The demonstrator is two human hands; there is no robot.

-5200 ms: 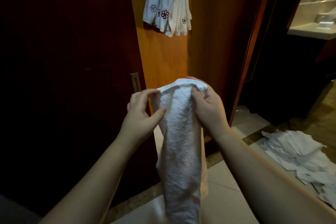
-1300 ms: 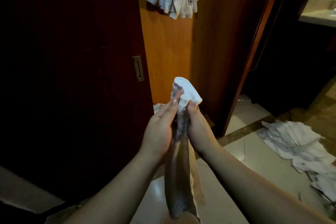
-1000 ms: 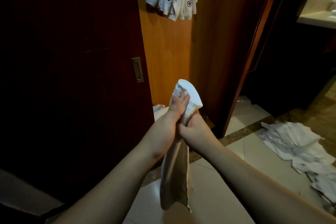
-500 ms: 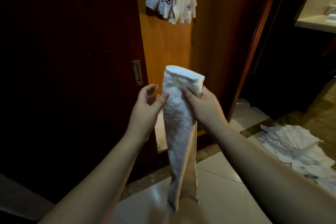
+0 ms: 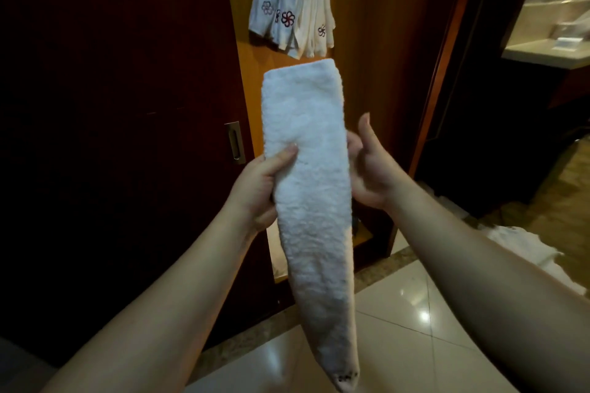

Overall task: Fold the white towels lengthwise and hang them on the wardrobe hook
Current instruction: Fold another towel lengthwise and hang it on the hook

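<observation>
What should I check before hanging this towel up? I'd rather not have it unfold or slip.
1. Towel folded into a long strip: ok.
2. Left hand gripping its edge, thumb on front: ok.
3. Right hand gripping: not ok, thumb raised, fingers behind the towel.
4. Hook free: cannot tell, hidden above the hung towels.
5. Path up to those towels clear: ok.

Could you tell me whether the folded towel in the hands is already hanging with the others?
No, the folded towel is held below the hung towels, gripped by the left hand.
</observation>
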